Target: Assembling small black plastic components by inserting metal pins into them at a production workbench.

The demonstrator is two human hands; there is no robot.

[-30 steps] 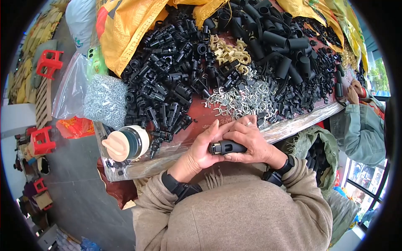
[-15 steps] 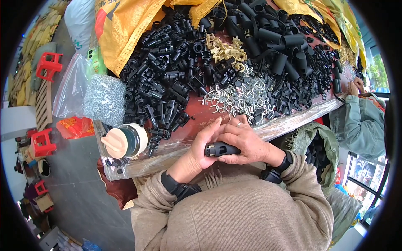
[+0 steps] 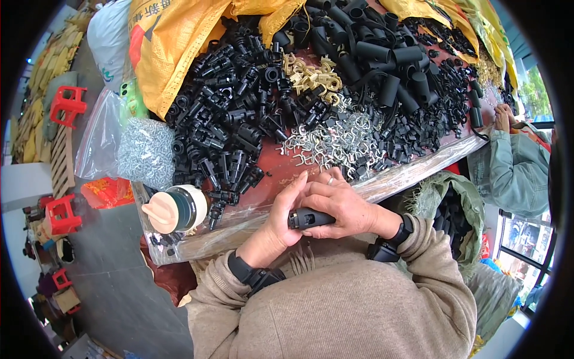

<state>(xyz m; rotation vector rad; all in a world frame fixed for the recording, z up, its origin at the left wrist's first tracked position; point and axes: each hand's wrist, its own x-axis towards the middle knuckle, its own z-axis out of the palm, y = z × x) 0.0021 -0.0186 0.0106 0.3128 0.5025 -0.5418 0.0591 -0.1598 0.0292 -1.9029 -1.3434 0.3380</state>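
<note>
Just in front of my body, at the table's near edge, both hands are closed around a black plastic cylinder [image 3: 315,218]. It lies sideways, and a small square opening shows in its wall. My left hand [image 3: 280,216] grips its left end, where a bit of metal shows, with the thumb pointing up and away. My right hand [image 3: 345,206] wraps over the right part from above, its fingertips partly hidden behind the left thumb. Beyond my hands lie small bent metal clips [image 3: 335,140] and a heap of black plastic fittings [image 3: 230,128].
Tan clips [image 3: 312,75], black tubes [image 3: 382,57] and small black pieces [image 3: 412,134] cover the far table. At left stand a lidded jar [image 3: 173,209] and a bag of screws [image 3: 145,152]. A sack [image 3: 448,221] hangs at right; another person's sleeve [image 3: 508,170] is beyond.
The black cylinder has turned in my hands: a long slot faced up before, a small square opening does now. My hands stay closed on it. The whole view has shifted slightly.
</note>
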